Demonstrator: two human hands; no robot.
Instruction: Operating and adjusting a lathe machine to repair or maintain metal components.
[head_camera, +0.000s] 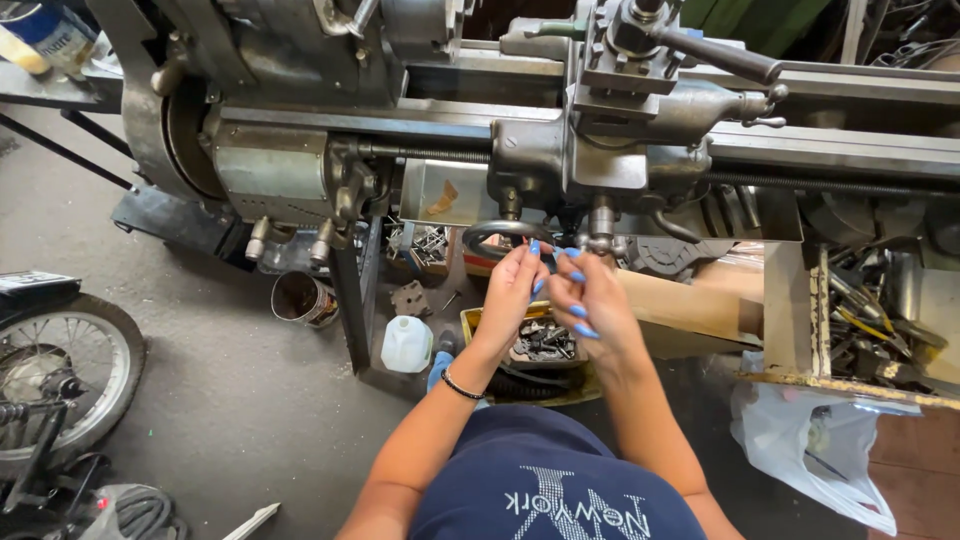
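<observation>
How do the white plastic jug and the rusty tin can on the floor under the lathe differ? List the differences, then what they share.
The white plastic jug is pale, capped and squarish; the rusty tin can is dark brown, round and open-topped. The jug stands upright; the can tilts. Both sit on the floor beside the lathe's leg.

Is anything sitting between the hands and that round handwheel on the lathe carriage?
Nothing visible. The left hand and right hand are raised together just below the handwheel, fingertips at its rim; whether they touch it is unclear.

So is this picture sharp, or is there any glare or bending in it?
Head view: sharp around the left hand and right hand; soft daylight, mild sheen on the lathe; the lathe bed bows slightly from the wide lens; the motorcycle wheel sits dimmer at the edge.
</observation>
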